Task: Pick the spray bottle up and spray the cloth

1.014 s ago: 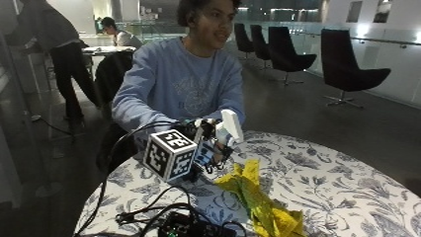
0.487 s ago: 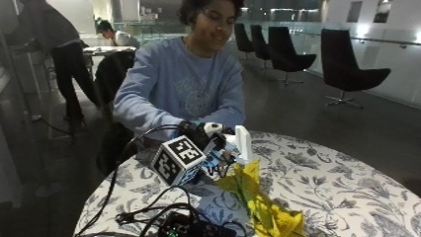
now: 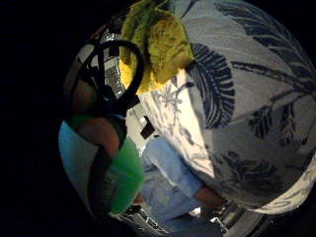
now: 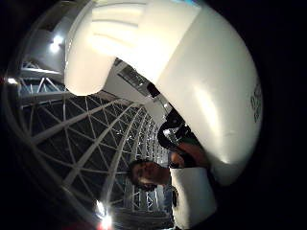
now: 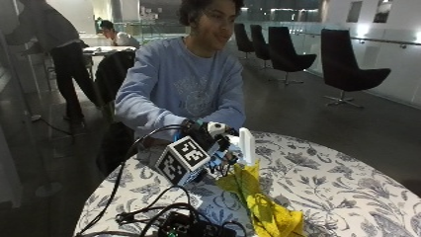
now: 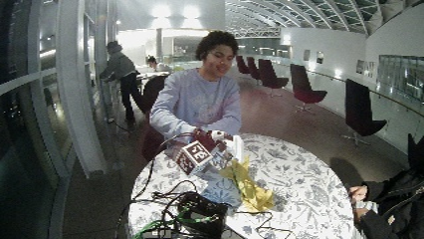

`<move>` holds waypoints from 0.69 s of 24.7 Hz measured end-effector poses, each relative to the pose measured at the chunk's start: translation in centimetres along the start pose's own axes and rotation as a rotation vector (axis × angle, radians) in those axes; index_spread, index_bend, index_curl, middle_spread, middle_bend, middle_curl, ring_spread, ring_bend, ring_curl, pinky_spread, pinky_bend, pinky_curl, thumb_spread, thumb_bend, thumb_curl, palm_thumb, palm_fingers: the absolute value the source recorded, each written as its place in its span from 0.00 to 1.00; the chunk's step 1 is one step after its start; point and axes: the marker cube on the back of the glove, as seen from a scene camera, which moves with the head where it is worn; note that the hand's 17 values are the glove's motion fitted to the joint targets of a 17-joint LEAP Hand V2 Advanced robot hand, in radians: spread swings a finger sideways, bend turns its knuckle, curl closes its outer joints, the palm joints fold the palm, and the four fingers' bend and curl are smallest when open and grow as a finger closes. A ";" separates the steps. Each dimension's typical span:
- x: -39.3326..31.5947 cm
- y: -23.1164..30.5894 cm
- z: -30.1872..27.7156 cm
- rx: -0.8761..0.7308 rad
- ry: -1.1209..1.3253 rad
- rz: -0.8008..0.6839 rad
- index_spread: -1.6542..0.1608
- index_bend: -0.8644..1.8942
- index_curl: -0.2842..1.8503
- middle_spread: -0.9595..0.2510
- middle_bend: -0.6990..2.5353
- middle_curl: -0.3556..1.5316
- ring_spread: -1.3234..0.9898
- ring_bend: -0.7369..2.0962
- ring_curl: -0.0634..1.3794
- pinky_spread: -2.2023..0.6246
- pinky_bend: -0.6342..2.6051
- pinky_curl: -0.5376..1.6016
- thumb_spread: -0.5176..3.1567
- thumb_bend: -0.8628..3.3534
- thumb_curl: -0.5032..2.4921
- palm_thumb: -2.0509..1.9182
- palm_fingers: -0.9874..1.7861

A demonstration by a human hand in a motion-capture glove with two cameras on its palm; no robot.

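Outside view, spray bottle [image 5: 245,146] in fingers [image 5: 220,132], above cloth [image 5: 260,205]

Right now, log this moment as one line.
phase: bottle in hand | right hand grips bottle | bottle upright, beside cloth | cloth on table

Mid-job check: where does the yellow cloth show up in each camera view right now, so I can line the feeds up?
Outside view: yellow cloth lies on the floral tablecloth, just below the spray bottle held in the right hand.
Wide outside view: cloth at table centre.
Little finger side palm view: cloth on the tablecloth.
Thumb side palm view: not in it; the bottle fills it.
Shared landmark: the floral tablecloth.
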 end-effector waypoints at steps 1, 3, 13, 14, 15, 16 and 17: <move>0.0 0.0 0.1 -0.003 -0.001 0.004 0.81 0.34 0.22 0.76 0.31 0.44 0.57 0.50 0.34 0.80 0.34 0.43 0.34 0.20 0.38 0.75 0.73; 0.1 -0.1 0.4 -0.006 -0.002 0.012 0.81 0.34 0.22 0.76 0.31 0.45 0.57 0.50 0.33 0.80 0.34 0.43 0.34 0.20 0.38 0.75 0.73; -0.3 -0.2 1.1 0.005 0.006 0.011 0.81 0.34 0.21 0.76 0.30 0.45 0.57 0.49 0.33 0.80 0.35 0.43 0.35 0.20 0.39 0.75 0.73; -0.4 -0.3 1.3 0.020 0.010 -0.001 0.81 0.34 0.21 0.76 0.30 0.45 0.57 0.49 0.33 0.80 0.35 0.43 0.35 0.20 0.39 0.75 0.73; -0.6 -0.4 1.6 0.043 0.022 -0.023 0.81 0.34 0.21 0.76 0.30 0.45 0.57 0.49 0.33 0.80 0.35 0.43 0.35 0.20 0.39 0.75 0.73; -0.8 -0.4 2.1 0.074 0.043 -0.060 0.81 0.34 0.21 0.76 0.30 0.45 0.57 0.49 0.33 0.80 0.35 0.43 0.35 0.20 0.39 0.74 0.73; -1.2 -0.5 2.7 0.110 0.069 -0.111 0.81 0.34 0.21 0.76 0.30 0.45 0.57 0.49 0.33 0.80 0.35 0.43 0.35 0.20 0.39 0.74 0.73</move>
